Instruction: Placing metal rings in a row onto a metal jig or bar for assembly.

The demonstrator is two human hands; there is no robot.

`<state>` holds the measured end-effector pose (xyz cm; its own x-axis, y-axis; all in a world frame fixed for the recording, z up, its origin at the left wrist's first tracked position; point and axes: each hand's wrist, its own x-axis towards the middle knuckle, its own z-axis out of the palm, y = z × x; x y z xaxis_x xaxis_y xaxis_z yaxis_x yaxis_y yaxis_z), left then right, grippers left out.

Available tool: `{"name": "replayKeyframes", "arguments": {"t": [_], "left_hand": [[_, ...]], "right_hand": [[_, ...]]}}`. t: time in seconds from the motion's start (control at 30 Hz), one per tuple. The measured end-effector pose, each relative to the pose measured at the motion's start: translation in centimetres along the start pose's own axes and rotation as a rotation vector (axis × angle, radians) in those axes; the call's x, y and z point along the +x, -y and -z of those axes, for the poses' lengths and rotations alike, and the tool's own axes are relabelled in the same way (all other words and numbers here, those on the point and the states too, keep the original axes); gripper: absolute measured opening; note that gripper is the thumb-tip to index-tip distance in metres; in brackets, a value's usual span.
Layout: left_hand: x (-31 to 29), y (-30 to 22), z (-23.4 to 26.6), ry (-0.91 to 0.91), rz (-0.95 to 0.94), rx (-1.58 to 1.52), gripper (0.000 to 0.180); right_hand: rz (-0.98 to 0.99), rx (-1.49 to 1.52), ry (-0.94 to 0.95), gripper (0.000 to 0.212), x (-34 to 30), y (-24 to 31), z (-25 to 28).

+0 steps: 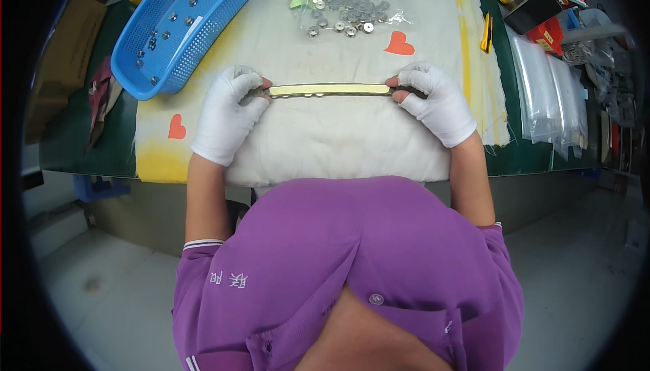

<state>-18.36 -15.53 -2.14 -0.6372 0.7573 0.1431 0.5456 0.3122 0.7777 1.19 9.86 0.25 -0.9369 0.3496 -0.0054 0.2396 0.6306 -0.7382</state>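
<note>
White-gloved left hand, right hand, two hands gripping one strip

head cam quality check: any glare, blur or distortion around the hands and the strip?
Head view: even, soft light, with only faint shadows under the left hand and right hand; the pale strip held between them is sharp, with no glare; the clear bag of metal rings shows small glints; fisheye bends the table edge and blacks out the corners; the rim is softer.
</note>
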Motion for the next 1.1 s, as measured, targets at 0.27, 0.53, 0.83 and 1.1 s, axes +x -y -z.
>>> {"name": "replayKeyframes", "arguments": {"t": [0.27, 0.53, 0.83, 1.1], "left_hand": [[1.3, -0.1, 0.4, 0.053, 0.022, 0.071, 0.017], [1.6, 0.7, -0.2, -0.034, -0.058, 0.087, 0.012], [1.3, 0.8, -0.6, -0.053, -0.004, 0.065, 0.015], [1.2, 0.9, -0.7, -0.095, -0.087, 0.095, 0.015]], "right_hand": [[0.031, -0.105, -0.087, 0.018, 0.3, -0.6, -0.5], [0.069, -0.083, -0.189, 0.013, 0.8, -1.2, -1.3], [0.071, -0.128, -0.16, 0.018, 0.7, -1.4, -1.2], [0.081, -0.082, -0.149, 0.018, 0.7, -1.6, -1.3]]}}
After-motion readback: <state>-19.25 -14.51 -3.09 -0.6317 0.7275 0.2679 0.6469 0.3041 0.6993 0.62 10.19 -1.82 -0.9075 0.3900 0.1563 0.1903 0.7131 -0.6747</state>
